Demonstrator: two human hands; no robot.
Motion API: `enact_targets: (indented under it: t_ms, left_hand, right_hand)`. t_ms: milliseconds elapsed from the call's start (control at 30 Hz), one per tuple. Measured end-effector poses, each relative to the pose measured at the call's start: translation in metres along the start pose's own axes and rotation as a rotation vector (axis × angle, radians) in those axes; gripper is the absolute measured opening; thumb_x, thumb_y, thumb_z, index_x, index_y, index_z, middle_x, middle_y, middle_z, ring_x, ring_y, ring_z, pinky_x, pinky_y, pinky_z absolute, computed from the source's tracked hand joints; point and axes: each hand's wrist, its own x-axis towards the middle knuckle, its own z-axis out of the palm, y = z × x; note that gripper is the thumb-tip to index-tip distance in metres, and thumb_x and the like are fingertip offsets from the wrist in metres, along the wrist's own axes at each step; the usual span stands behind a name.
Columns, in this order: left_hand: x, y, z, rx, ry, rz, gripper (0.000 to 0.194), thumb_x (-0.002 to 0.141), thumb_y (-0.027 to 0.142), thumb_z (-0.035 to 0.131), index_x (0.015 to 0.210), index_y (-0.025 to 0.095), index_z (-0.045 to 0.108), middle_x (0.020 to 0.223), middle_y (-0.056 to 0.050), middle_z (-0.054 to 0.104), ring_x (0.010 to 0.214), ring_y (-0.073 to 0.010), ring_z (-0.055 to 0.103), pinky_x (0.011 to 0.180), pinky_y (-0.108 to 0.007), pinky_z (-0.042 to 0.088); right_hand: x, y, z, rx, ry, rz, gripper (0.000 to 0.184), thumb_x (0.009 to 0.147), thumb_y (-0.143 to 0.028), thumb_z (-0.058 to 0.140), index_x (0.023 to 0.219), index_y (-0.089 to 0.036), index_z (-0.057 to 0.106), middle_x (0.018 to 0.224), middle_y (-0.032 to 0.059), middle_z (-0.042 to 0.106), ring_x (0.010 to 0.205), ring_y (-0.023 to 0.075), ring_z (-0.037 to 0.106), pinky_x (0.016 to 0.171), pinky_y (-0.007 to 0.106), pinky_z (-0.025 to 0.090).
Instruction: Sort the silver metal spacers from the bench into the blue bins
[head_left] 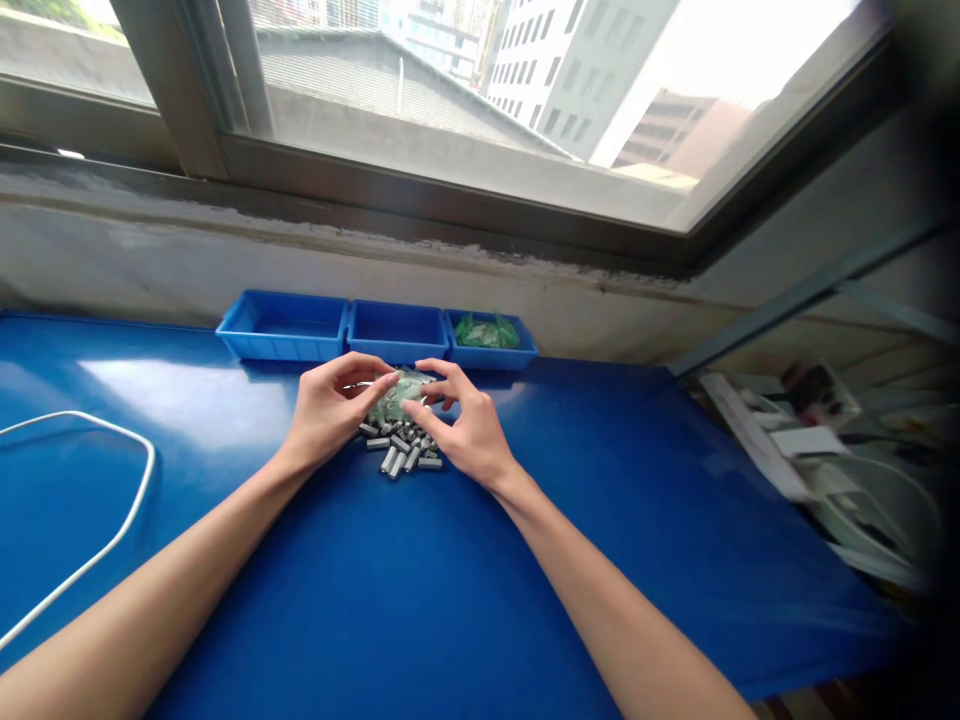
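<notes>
A heap of silvery metal hex standoffs (400, 456) lies on the blue tabletop between my two hands. On top of the heap is clear, greenish plastic (406, 390) that looks like small bags. My left hand (334, 405) reaches in from the left, its thumb and forefinger tips close together at the plastic's edge. From the right comes my right hand (469, 420), fingers curved and apart, the thumb over the plastic and the other fingertips behind it. Parts of the heap are hidden behind both hands.
Three blue bins stand in a row against the wall: a left bin (289, 345), a middle bin (397, 350) and a right bin (491, 358) holding green plastic (486, 330). A white cable (142, 480) curves across the left. Clutter (832, 450) sits beyond the right edge.
</notes>
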Motion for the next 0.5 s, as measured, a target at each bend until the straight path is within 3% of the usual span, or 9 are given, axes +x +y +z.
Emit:
enact_targets:
  t_ms: [133, 267, 367, 500]
  left_hand:
    - [0.000, 0.003, 0.000, -0.010, 0.008, 0.003, 0.032, 0.081, 0.046, 0.079, 0.089, 0.016, 0.070, 0.089, -0.006, 0.075, 0.081, -0.0184, 0.073, 0.069, -0.023, 0.059]
    - [0.000, 0.001, 0.002, -0.017, 0.014, -0.006, 0.033, 0.083, 0.045, 0.077, 0.100, 0.017, 0.068, 0.092, -0.007, 0.075, 0.083, -0.0196, 0.075, 0.070, -0.024, 0.059]
    - [0.001, 0.000, 0.003, -0.009, 0.041, -0.023, 0.037, 0.087, 0.045, 0.074, 0.110, 0.019, 0.066, 0.091, -0.007, 0.076, 0.080, -0.0205, 0.076, 0.070, -0.026, 0.060]
    - [0.000, 0.001, 0.003, 0.049, 0.033, 0.000, 0.035, 0.091, 0.046, 0.068, 0.113, 0.019, 0.066, 0.087, -0.005, 0.075, 0.076, -0.0189, 0.075, 0.069, -0.026, 0.059]
  right_hand:
    - [0.001, 0.001, 0.009, 0.280, 0.023, 0.123, 0.044, 0.083, -0.035, 0.075, 0.122, -0.025, 0.058, 0.079, -0.0029, 0.073, 0.066, 0.0148, 0.065, 0.064, 0.028, 0.051]
    - [0.004, 0.006, 0.007, 0.453, 0.086, 0.183, 0.044, 0.078, -0.040, 0.080, 0.113, -0.023, 0.060, 0.082, -0.0005, 0.074, 0.069, 0.0154, 0.069, 0.064, 0.027, 0.055]
    - [0.009, 0.013, -0.005, 0.401, 0.302, 0.154, 0.045, 0.076, -0.042, 0.082, 0.110, -0.025, 0.057, 0.084, -0.0008, 0.074, 0.061, 0.0142, 0.069, 0.060, 0.026, 0.057]
    - [0.020, 0.030, -0.034, 0.011, 0.716, 0.032, 0.033, 0.083, -0.047, 0.075, 0.099, -0.021, 0.062, 0.090, 0.0032, 0.074, 0.062, 0.0157, 0.069, 0.060, 0.029, 0.057]
